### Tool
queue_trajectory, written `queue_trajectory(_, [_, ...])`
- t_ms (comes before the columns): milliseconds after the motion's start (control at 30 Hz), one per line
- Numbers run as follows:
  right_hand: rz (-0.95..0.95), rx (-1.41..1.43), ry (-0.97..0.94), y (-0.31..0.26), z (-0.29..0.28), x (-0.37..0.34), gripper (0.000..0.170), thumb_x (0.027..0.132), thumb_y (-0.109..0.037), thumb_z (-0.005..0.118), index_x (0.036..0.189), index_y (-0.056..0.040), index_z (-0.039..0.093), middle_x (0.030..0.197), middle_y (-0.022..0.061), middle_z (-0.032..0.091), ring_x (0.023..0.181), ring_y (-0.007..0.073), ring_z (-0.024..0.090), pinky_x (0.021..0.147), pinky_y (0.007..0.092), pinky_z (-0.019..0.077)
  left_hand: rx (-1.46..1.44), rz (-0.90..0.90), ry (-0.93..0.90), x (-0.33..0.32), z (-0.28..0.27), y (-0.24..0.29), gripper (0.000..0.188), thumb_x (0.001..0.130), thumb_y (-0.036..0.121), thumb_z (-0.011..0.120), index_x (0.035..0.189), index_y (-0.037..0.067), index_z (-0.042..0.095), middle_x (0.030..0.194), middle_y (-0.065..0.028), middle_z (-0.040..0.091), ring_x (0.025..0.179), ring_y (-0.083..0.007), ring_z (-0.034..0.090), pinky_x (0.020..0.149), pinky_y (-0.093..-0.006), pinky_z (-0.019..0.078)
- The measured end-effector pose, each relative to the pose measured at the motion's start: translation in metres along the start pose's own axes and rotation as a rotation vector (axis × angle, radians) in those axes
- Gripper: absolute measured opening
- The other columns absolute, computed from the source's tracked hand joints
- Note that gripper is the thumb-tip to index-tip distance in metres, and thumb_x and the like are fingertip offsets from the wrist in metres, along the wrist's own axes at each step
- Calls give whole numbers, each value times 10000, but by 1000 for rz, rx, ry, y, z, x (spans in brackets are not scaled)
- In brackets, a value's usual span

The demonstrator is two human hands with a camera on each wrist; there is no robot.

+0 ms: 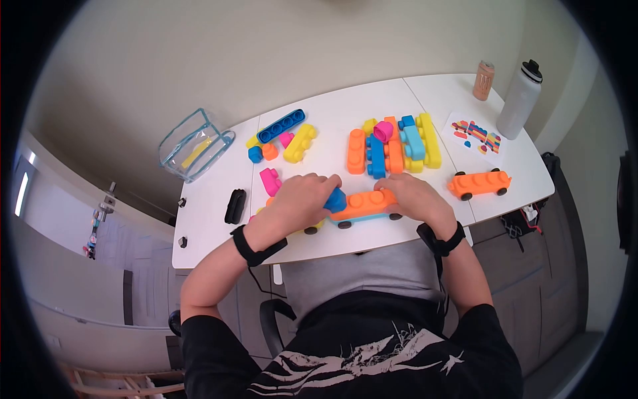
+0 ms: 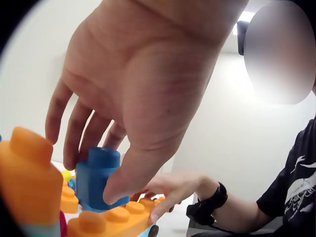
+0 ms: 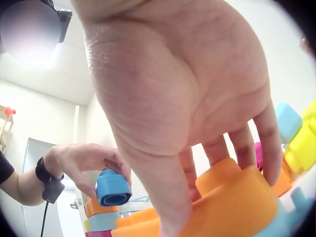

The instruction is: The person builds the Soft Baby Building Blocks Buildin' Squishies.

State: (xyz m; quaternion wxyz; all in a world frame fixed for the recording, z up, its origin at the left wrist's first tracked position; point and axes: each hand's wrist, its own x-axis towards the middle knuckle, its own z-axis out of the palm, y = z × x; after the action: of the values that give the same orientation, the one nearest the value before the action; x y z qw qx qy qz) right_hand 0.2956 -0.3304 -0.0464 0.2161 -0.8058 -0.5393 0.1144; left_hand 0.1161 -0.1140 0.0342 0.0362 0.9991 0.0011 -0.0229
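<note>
Between the thumb and fingers of my left hand (image 1: pixel 302 199) is a small blue building block (image 1: pixel 335 200). Its hollow underside shows in the right wrist view, above the left end of a long orange block (image 1: pixel 362 201). That orange block sits on a light blue base with dark wheels near the table's front edge. My right hand (image 1: pixel 413 196) grips its right end, thumb on the near side and fingers on the far side. Left of it, an orange block (image 2: pixel 29 173) stands on a stack, and a yellow wheeled base (image 1: pixel 314 227) is partly hidden under my left hand.
Loose blocks lie beyond both hands, including a long blue one (image 1: pixel 281 126) and an upright orange one (image 1: pixel 356 151). An orange wheeled car (image 1: pixel 480 183), picture sheet (image 1: pixel 475 138), bottle (image 1: pixel 520 103) and can (image 1: pixel 484 81) stand right. A clear bag (image 1: pixel 195 147) and black piece (image 1: pixel 235 206) are left.
</note>
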Motion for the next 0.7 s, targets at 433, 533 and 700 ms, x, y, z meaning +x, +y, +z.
queue_trajectory(433, [-14,-24,16,2,3,-2,498,816,-126,879,1282,-142,703,1189,65,728,1180,295,668,963,424,564,87,-29,-63,7,23,6,469,829,149,884,1192,58,601,896,-199,734,938,-416,741,736,-516,573])
queue_trajectory(533, [-5,-4,27,0,1,-2,514,810,-105,881,1291,-136,702,1188,71,728,1179,299,671,973,420,557,54,24,-34,7,23,3,469,823,127,878,1190,62,594,930,-192,739,955,-419,739,754,-521,571])
queue_trajectory(700, [13,14,20,1,2,-4,500,820,-93,867,1292,-135,707,1186,59,729,1184,290,672,972,414,561,-6,120,-1,7,20,1,477,798,40,860,1191,74,593,1017,-157,749,987,-418,730,794,-524,567])
